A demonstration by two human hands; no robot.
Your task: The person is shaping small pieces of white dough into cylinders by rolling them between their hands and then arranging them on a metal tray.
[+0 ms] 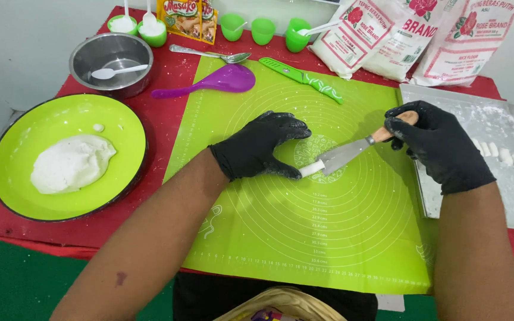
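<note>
Left hand (261, 145) cupped, right hand (432, 142) fisted

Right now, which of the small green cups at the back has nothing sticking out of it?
The middle green cup. The other small cups each have a white spoon or stick standing in them.

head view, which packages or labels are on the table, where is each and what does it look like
Flour bags: three soft white bags with red lettering and a red flower, leaning at the far right edge, behind the tray.
Seasoning packets: orange-yellow sachets with a food picture, far edge left of centre, between the green cups.
Mat: green sheet with printed white rings and ruler marks, under both hands.
</note>
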